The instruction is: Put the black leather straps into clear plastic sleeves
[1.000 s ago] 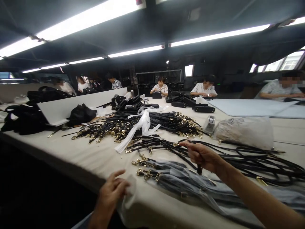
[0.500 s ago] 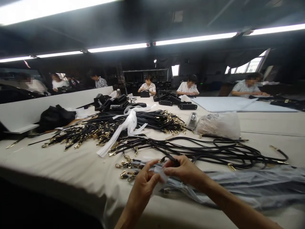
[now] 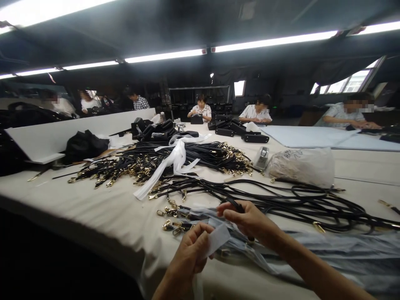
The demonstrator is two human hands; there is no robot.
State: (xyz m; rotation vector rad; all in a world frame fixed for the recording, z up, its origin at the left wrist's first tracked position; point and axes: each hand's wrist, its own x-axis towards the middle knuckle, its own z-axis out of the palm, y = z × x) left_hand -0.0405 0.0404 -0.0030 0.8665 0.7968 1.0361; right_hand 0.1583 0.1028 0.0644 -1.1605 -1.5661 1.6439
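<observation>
Low in the middle, my left hand [image 3: 190,248] is closed on a thin whitish translucent strip [image 3: 220,237], one end sticking out to the right and the other hanging below. My right hand [image 3: 250,218], up and to the right, has its fingers closed round a narrow black strap [image 3: 235,204]; part of the strap is hidden by the hand. The two hands are apart. Beneath them lie straps in clear plastic sleeves [image 3: 343,250], with gold clasps [image 3: 168,225] sticking out at the left end. Just beyond, long black straps [image 3: 281,200] lie loose.
A big heap of black straps [image 3: 200,155] with gold hardware lies further back, a white ribbon [image 3: 176,159] across it. A filled clear bag [image 3: 301,166] and a small metal-and-clear item [image 3: 261,158] are to its right. Black bags [image 3: 153,130] and several seated people are beyond.
My hands have moved apart: the right has drawn up and away with the strap, while the left keeps the whitish strip, now more in sight. The view has shifted slightly left.
</observation>
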